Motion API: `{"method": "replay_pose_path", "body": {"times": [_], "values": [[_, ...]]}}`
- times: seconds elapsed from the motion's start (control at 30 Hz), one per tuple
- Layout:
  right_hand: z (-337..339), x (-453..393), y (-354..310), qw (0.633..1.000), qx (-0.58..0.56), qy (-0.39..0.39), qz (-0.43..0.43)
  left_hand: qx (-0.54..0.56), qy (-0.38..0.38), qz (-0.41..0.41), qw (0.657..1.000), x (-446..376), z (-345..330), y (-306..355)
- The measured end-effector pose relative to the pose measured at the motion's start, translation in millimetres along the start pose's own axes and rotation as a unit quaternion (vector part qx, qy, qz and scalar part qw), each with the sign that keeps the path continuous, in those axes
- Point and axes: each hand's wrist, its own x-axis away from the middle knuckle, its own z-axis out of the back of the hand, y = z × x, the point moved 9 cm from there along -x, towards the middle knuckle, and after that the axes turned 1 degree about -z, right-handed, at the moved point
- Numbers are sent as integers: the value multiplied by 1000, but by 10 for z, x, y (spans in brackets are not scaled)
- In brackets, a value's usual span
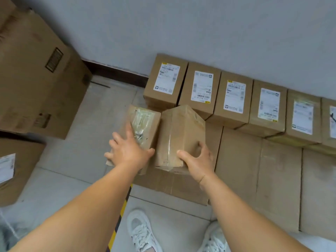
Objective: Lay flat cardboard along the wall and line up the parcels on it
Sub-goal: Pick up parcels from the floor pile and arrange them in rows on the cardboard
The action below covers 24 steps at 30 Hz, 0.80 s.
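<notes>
Flat cardboard point(258, 171) lies on the floor along the grey wall. Several labelled brown parcels point(232, 99) stand on it in a row against the wall. In front of the row's left end are two more parcels. My left hand point(129, 151) grips the near end of the left parcel point(145, 122), which has a clear document pouch on top. My right hand point(195, 159) grips the near right corner of the taped parcel point(179, 131), which is tilted. The two parcels touch side by side.
Large brown cartons point(40, 84) stand at the left against the wall. Another box point(16, 166) with a white label sits at the left edge. Yellow-black floor tape point(120, 215) runs toward me beside my white shoes point(140, 231). Grey tile floor point(101, 110) shows between cartons and parcels.
</notes>
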Motion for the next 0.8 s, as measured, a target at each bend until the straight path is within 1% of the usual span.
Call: {"method": "replay_pose_path", "body": {"times": [0.07, 0.13, 0.2, 0.23, 0.3, 0.37, 0.4, 0.43, 0.47, 0.53, 0.63, 0.73, 0.8], "values": [[-49, -130, 67, 999, -43, -15, 10, 12, -2, -2, 1000, -77, -133, 66], [-74, -199, 182, 997, -70, -25, 1, 47, -10, -20, 999, -115, -278, 151], [-49, -203, 298, 997, -70, -24, -17, 86, -21, -48, 995, -124, -380, 210], [-2, -199, 350, 998, -56, -8, -27, 102, -23, -56, 993, -131, -403, 212], [141, -171, 375, 998, 21, 60, -24, 130, -22, -52, 990, -150, -395, 183], [194, -102, 144, 983, 129, 123, 49, 129, -11, -46, 990, -152, -362, 204], [143, -71, -14, 969, 188, 129, 95, 110, -4, -51, 993, -122, -344, 264], [51, -57, -143, 953, 245, 117, 132, 84, 2, -61, 995, -77, -336, 347], [-35, -48, -233, 939, 293, 97, 149, 55, 8, -73, 996, -23, -338, 442], [-109, -101, -241, 924, 353, 65, 133, 8, 18, -93, 996, 90, -362, 607], [-3, -185, -94, 917, 386, 51, 87, -29, 24, -133, 990, 216, -416, 781], [252, -211, 56, 919, 385, 66, 49, -56, 3, -213, 975, 400, -564, 1024], [456, -227, 192, 929, 359, 85, 11, -86, -3, -268, 960, 544, -729, 1219]]}}
